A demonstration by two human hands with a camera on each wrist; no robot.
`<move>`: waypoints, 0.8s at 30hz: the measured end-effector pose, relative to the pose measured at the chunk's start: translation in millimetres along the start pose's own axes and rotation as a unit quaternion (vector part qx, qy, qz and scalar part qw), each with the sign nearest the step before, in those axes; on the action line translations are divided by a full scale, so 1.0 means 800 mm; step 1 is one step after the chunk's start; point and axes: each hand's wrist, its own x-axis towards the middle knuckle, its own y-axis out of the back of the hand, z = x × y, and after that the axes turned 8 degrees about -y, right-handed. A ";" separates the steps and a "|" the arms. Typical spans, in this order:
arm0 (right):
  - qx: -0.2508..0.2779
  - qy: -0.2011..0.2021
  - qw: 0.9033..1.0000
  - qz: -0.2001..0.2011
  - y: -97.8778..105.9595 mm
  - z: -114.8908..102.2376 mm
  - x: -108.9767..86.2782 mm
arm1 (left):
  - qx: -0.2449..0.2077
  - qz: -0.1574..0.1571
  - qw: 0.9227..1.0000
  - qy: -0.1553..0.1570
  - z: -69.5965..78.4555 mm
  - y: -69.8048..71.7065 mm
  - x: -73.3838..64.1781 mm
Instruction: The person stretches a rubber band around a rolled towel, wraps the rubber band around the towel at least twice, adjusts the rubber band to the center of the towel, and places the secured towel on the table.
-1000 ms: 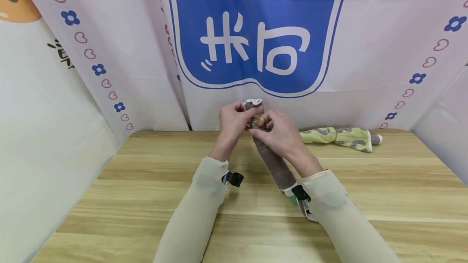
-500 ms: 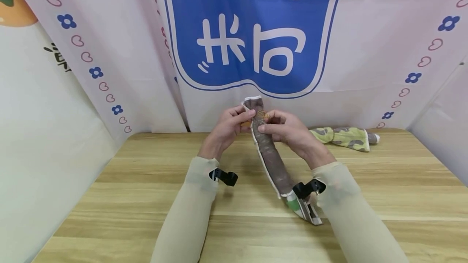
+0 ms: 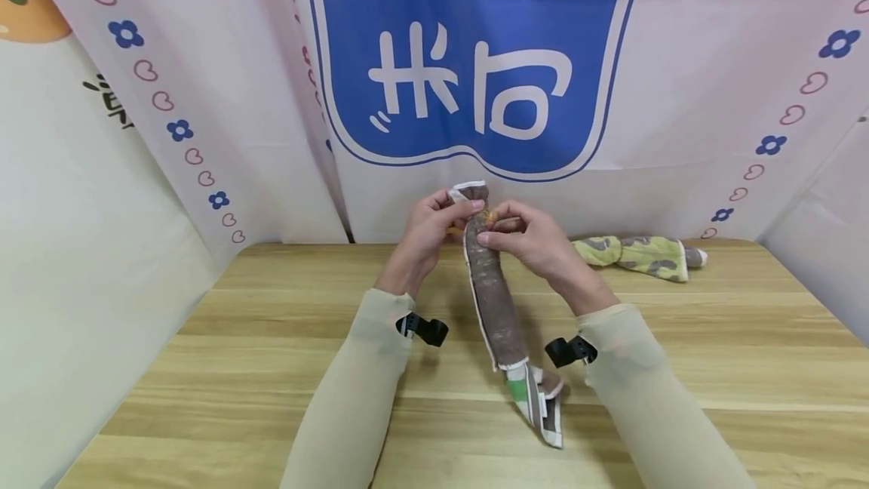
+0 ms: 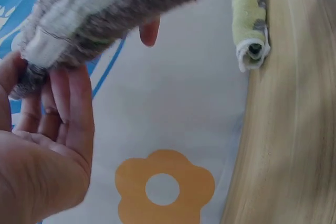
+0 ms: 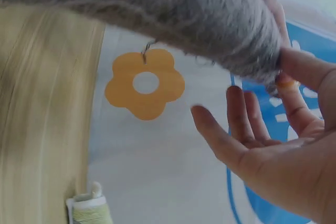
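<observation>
A rolled brown towel [image 3: 495, 300] with white edging hangs between both hands, its folded striped tail [image 3: 536, 406] with a green patch at the lower end. The left hand [image 3: 431, 229] pinches the roll near its top, thumb across the front. A thin yellow-orange rubber band [image 3: 488, 216] lies at the roll's upper part, between the two hands. The right hand [image 3: 532, 240] pinches at this band, thumb against the towel; in the right wrist view, a bit of orange shows between thumb and finger, the other fingers spread. The roll overlaps the left fingers in the left wrist view.
A yellow-green patterned towel [image 3: 634, 255], rolled and cinched in the middle, lies along the back right of the wooden table [image 3: 271, 353]. Behind the table's back edge hangs a printed cloth [image 3: 400, 202] with a blue panel.
The towel's lower end has swung left, and the striped tail now shows clear of the right sleeve. The right hand has shifted slightly right from the roll, with the band now visible between the hands.
</observation>
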 end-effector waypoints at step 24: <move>-0.224 0.061 0.969 0.086 -0.017 -0.013 -0.009 | 0.127 0.084 0.983 -0.106 0.018 -0.021 -0.014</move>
